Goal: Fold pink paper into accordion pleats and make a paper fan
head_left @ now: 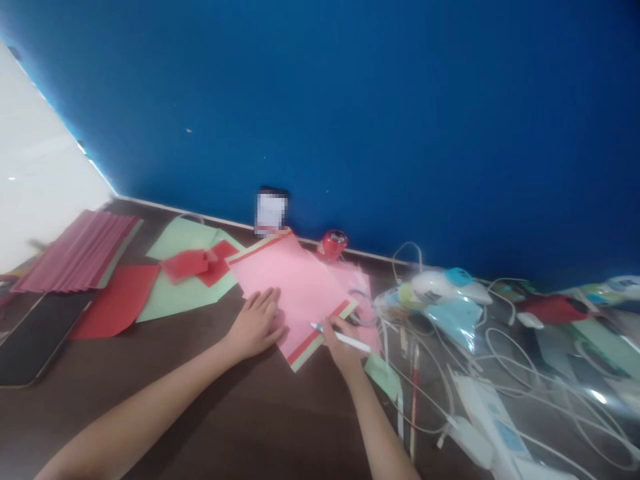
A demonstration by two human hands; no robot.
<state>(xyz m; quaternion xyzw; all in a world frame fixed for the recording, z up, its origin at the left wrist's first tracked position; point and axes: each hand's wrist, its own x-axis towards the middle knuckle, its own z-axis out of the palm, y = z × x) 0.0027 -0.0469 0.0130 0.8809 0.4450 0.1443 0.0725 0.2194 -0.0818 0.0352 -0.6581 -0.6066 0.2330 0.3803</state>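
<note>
A pink paper sheet [300,287] lies on the dark wooden table [240,427], on top of a red and a light green sheet whose edges show along its lower right side. My left hand [255,323] rests flat on the pink sheet's left edge with fingers stretched out. My right hand [345,343] is closed around a white pen [340,337], whose tip touches the sheet's lower right border.
Green sheets with red paper pieces [193,267] and a pleated maroon paper [80,250] lie at the left, beside a black phone [35,337]. A red tape roll [333,245] stands by the blue wall. A glue gun [440,287], white cables and chargers [490,413] crowd the right.
</note>
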